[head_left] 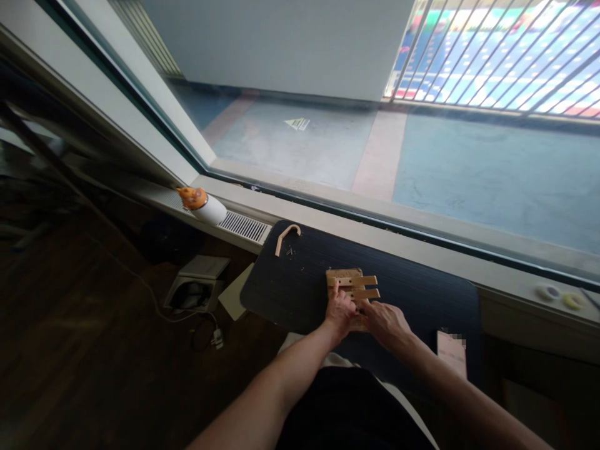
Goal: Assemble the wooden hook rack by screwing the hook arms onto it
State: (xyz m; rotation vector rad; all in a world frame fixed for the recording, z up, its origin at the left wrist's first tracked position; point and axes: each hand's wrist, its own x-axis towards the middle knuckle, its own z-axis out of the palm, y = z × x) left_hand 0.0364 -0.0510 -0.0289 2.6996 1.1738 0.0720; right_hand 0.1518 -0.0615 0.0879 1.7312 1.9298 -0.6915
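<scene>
A light wooden board (344,273) lies on the dark table in front of me. Two narrow wooden strips with dark holes rest across it, an upper strip (369,280) and a lower strip (371,293), their ends jutting out to the right. My left hand (341,310) presses on the board and strips, its index finger stretched along the upper one and the other fingers curled. My right hand (385,320) is closed at the board's right side, just below the lower strip, fingertips close to my left hand. Whatever its fingers pinch is hidden.
On the dark table (422,300) a hooked wooden piece (283,237) lies at the far left, beside small metal bits (289,251). A phone (452,353) is at the right edge. An orange-topped white bottle (209,207) stands on the sill grille. Tape rolls (570,301) sit far right.
</scene>
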